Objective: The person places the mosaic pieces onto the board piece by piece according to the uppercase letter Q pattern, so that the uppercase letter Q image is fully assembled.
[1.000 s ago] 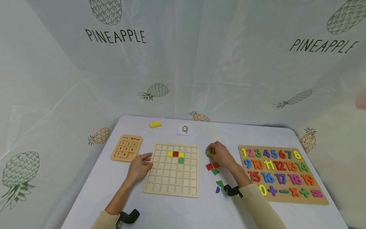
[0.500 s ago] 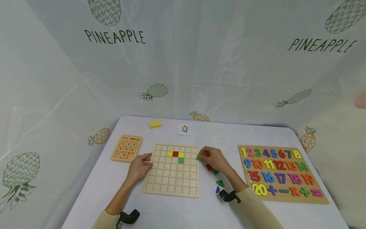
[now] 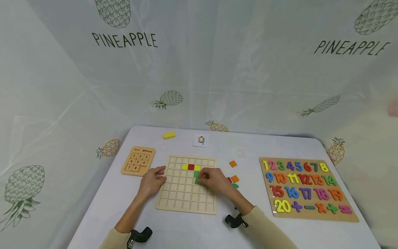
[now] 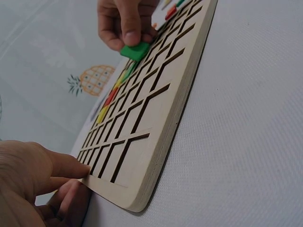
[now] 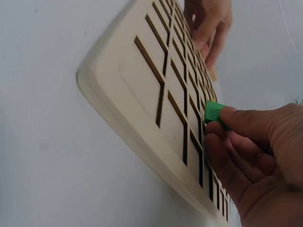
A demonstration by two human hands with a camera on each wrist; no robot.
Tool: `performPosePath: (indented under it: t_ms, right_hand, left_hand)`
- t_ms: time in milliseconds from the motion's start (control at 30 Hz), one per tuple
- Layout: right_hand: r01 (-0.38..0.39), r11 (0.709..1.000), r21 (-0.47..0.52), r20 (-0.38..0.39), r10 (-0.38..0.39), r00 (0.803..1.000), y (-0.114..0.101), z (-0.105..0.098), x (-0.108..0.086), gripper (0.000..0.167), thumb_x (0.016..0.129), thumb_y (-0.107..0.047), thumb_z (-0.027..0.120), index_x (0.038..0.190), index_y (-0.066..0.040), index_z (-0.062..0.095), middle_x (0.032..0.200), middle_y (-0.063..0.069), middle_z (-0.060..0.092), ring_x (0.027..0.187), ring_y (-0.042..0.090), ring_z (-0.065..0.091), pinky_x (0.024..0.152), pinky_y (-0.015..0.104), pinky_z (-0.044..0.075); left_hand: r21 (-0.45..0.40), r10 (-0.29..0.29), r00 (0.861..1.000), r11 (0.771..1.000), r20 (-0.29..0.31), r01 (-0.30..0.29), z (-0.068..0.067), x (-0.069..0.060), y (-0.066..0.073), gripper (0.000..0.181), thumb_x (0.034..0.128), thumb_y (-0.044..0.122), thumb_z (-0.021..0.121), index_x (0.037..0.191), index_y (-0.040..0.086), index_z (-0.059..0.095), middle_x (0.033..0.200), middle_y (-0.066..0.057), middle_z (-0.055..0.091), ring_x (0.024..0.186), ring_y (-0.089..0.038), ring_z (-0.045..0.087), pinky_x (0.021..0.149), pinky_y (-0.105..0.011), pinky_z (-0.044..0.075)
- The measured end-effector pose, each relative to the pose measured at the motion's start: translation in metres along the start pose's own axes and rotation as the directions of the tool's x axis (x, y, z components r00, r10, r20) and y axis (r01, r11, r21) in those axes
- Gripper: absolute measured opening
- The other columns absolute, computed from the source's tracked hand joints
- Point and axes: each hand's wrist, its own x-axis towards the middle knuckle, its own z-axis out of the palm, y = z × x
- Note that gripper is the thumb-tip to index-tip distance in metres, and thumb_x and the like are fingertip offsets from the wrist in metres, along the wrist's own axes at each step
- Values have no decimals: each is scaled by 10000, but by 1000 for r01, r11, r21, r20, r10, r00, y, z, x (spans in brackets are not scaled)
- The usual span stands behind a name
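A wooden grid board [image 3: 186,204] lies in the middle of the table in the head view. My left hand [image 3: 151,181] holds its left edge, thumb on the rim; some fingers are hidden below in the left wrist view. My right hand [image 3: 212,179] is over the board's right part and pinches a green square block [image 5: 214,111] between thumb and finger. In the left wrist view this block is tilted just over the grid. Above it sit another green square [image 3: 197,174], a red square [image 3: 191,167] and yellow rounded pieces [image 3: 185,166].
Orange squares [image 3: 233,163], a red piece and a green piece [image 3: 235,186] lie right of the board. Farther right is a colourful number board [image 3: 306,218]. A number puzzle [image 3: 138,161] stands left, with a pattern card [image 3: 201,140] and a yellow block [image 3: 169,135] behind.
My right hand has carried the green square block leftward from the loose pieces to the grid, leaving an orange square in the open. My left hand stays at the board's edge.
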Motion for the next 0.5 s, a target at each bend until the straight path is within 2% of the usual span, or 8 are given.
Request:
performPosePath:
  t_ms: [167,500]
  right_hand:
    - [10,1000,-16,-4,-10,1000,-6,8,3,40,920,-200,740,923,-173,711,791,-128,647,731,57,594,666,223,509]
    - [50,990,-134,-66,-59,996,-10,12,4,70,893,-158,765,945,-115,782,884,-67,620,774,57,550,694,206,488]
  left_hand:
    - [-2,-3,1000,1000,5,3,1,1,-1,496,854,134,743,1337,78,649,1097,-61,692,970,-221,709,825,-411,550]
    - [9,-6,1000,1000,6,6,0,1,0,491,852,134,745,1331,79,654,1086,-59,692,963,-217,709,819,-411,548]
